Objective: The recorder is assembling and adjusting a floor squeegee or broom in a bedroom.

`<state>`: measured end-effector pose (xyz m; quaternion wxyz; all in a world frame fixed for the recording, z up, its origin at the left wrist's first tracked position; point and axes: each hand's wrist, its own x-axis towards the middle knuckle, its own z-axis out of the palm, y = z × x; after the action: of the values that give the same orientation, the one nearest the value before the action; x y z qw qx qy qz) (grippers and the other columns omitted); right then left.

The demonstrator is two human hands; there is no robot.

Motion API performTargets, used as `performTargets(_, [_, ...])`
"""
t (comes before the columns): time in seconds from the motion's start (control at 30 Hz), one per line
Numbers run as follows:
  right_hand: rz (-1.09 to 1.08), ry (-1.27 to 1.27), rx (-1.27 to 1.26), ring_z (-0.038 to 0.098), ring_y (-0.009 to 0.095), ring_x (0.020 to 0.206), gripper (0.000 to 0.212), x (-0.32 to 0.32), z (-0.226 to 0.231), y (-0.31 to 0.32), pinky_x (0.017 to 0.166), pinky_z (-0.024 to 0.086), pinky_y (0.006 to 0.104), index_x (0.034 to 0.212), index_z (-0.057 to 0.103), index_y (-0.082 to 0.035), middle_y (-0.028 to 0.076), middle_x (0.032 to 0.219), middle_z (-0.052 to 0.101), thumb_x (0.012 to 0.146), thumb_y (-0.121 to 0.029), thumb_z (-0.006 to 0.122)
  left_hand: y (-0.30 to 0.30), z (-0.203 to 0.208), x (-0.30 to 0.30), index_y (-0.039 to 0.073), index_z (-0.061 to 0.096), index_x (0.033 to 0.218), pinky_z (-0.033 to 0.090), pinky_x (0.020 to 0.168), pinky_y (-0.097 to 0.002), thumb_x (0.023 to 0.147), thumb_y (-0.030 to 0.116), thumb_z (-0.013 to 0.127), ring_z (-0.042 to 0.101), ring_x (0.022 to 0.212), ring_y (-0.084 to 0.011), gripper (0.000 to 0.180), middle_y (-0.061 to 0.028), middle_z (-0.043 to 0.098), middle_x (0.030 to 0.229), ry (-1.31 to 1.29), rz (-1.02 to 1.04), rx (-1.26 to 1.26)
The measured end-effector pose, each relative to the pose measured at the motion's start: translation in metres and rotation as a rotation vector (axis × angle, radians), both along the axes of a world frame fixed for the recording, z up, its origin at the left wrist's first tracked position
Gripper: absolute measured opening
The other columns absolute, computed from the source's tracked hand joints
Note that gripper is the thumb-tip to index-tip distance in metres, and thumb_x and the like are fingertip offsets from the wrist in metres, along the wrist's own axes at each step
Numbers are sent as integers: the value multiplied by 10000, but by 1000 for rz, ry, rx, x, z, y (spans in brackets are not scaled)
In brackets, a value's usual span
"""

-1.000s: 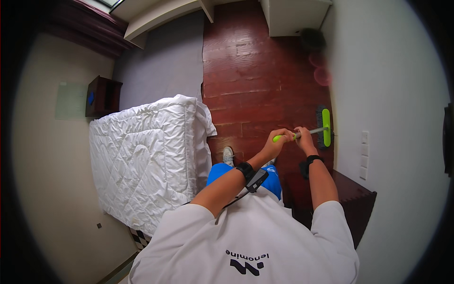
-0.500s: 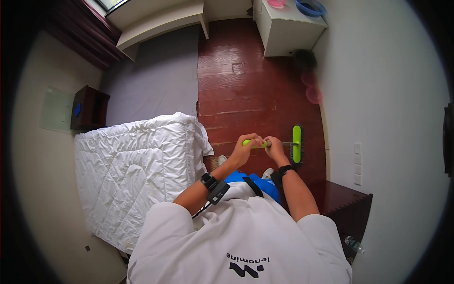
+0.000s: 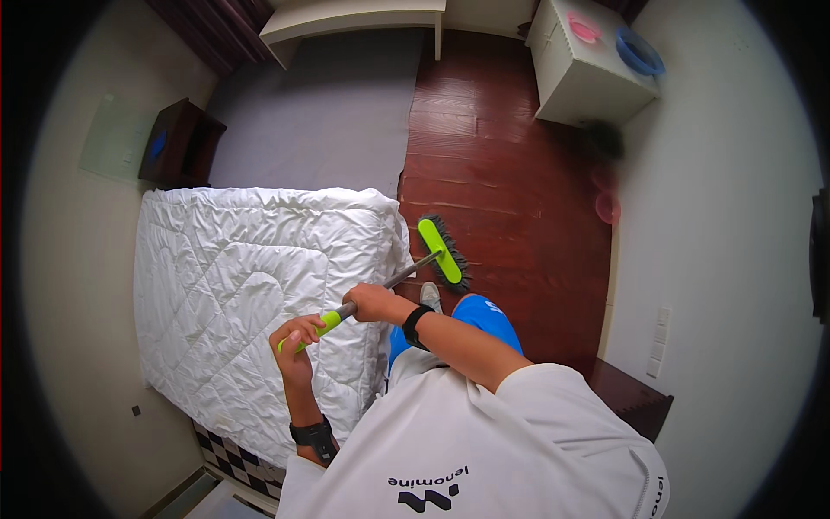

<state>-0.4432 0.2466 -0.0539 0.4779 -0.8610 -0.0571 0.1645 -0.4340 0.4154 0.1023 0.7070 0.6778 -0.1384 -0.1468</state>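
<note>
A flat mop (image 3: 440,249) with a green head and grey fringe lies against the red-brown floor, its pole slanting back toward me over the bed's edge. Wrapped round the green grip at the pole's top end is my left hand (image 3: 296,337), above the white quilt. My right hand (image 3: 373,303) grips the grey part of the pole lower down, closer to the mop head. The fringe touches the floor just beyond my shoe (image 3: 430,295), beside the hanging edge of the quilt (image 3: 268,259).
The bed with the quilt fills the left side. Beyond it are a grey mat (image 3: 328,112), a dark nightstand (image 3: 181,143) and a white desk (image 3: 354,19). A white cabinet (image 3: 588,78) holds a blue basin (image 3: 639,54) at far right. Dark furniture (image 3: 635,398) stands at near right.
The mop head has swung left from near the right wall to beside the bed. Both hands moved left and nearer, my left hand now over the quilt. My view has shifted too.
</note>
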Motion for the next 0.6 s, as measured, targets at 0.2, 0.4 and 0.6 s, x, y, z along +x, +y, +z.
performTargets(0.2, [143, -25, -17, 668, 347, 834, 140, 22, -1, 45, 712, 537, 444, 806, 688, -87, 154, 847, 686, 682, -100, 624, 29, -3, -13, 32, 488, 640, 425, 956, -498, 766, 262, 492, 627, 843, -329, 262, -136, 556, 659, -13, 240, -23])
performTargets(0.4, [-22, 98, -66, 668, 355, 864, 143, 14, -13, -11, 735, 540, 442, 833, 696, -73, 173, 871, 683, 703, -113, 655, -14, -37, 12, 63, 443, 629, 415, 960, -501, 761, 272, 496, 608, 810, -306, 253, -96, 501, 645, 99, 162, -113])
performTargets(0.6, [-340, 76, -131, 658, 382, 859, 137, -34, -50, -135, 745, 532, 471, 847, 699, -93, 181, 873, 681, 718, -115, 659, -141, -78, 19, 61, 431, 599, 409, 958, -495, 734, 254, 505, 601, 774, -285, 247, -91, 502, 634, 181, -113, -153])
